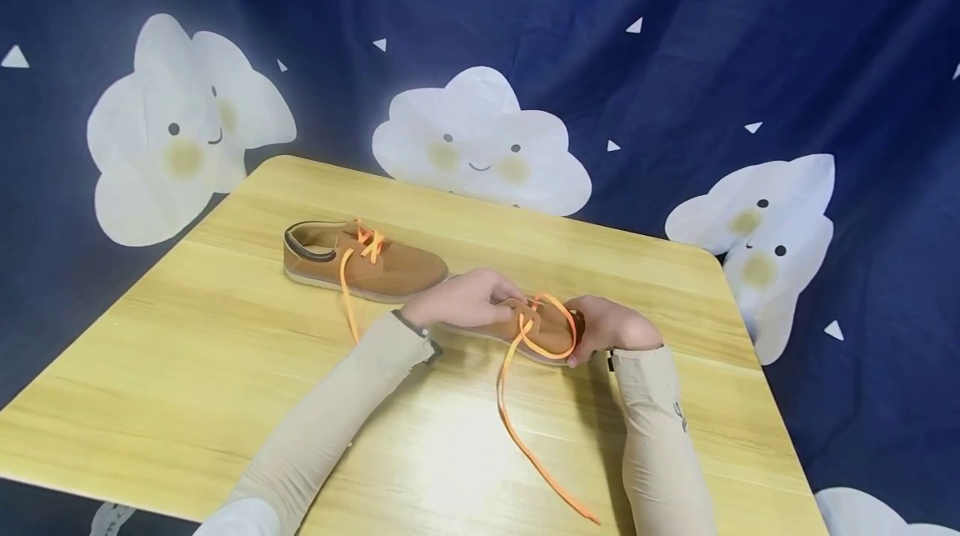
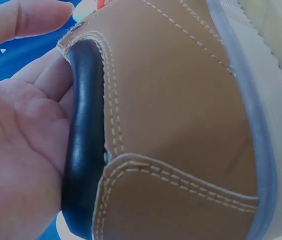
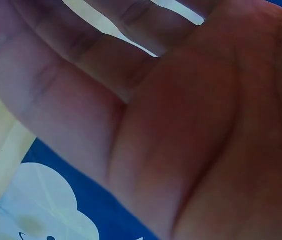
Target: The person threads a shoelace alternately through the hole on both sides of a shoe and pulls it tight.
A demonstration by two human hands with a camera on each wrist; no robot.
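Your right hand (image 1: 617, 323) grips the toe of a brown lace-up shoe (image 1: 552, 329)

The shoe sits on the pale wood-grain surface (image 1: 187, 353), between your two hands. Your right fingers wrap its toe, thumb low on the near side. Your left hand (image 1: 465, 301) reaches over the opening toward the eyelets; the left wrist view puts its palm beside the black collar lining (image 2: 85, 135), the thumb well apart from the other fingers, which pass out of sight behind the collar. You cannot tell whether they pinch anything there. The orange shoelace (image 1: 542, 468) loops over the toe, one end trailing toward you.

A matching second shoe (image 1: 405, 269) stands to the left, near your left hand, its own orange lace hanging down.

The right beige sleeve (image 1: 652, 394) bears a dark mark too small to read.
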